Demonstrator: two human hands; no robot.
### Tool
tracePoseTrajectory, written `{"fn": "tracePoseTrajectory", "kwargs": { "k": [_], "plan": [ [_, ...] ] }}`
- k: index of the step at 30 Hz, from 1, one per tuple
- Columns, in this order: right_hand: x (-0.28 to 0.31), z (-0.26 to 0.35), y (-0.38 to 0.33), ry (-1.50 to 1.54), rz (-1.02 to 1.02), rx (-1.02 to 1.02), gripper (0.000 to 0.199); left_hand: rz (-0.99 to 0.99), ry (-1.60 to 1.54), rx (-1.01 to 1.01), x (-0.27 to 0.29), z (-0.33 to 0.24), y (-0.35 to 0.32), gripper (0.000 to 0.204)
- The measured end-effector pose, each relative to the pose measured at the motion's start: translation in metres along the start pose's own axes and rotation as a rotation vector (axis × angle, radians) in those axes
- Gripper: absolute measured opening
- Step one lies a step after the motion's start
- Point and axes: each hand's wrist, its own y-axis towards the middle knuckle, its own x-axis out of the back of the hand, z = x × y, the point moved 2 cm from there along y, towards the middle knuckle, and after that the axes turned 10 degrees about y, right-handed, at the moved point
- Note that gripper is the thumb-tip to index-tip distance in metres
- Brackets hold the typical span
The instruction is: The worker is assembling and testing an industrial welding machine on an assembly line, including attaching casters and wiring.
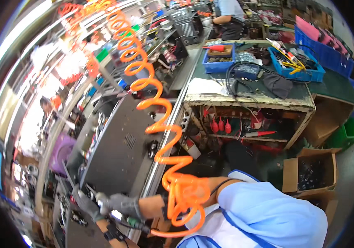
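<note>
Head view: gloved right hand (121,204) fingers grip tool (132,222), left hand (85,205) unclear; cluttered workbench (249,98).

Glossy orange plastic coiled hose (160,124) is gleaming; matt grey knit-cloth gloves are covering both hands; dark grey metal panel (117,144) is looking smooth, dull.

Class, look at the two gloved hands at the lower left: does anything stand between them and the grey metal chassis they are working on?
Nothing visible does. The left hand and right hand, both in grey gloves, are already at the near edge of the grey metal chassis. The orange coiled air hose hangs to their right, beside the chassis.
</note>
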Motion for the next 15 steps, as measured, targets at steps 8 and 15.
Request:
{"fn": "tracePoseTrajectory", "kwargs": {
  "k": [8,15],
  "plan": [
    [0.008,0.004,-0.017,-0.463,-0.175,-0.010,0.038,0.003,-0.074,0.140,0.000,-0.058,-0.005,0.033],
    [-0.004,0.012,-0.058,-0.081,-0.032,-0.089,0.050,0.103,0.271,-0.091,0.000,-0.005,0.012,0.024]
  ]
}}
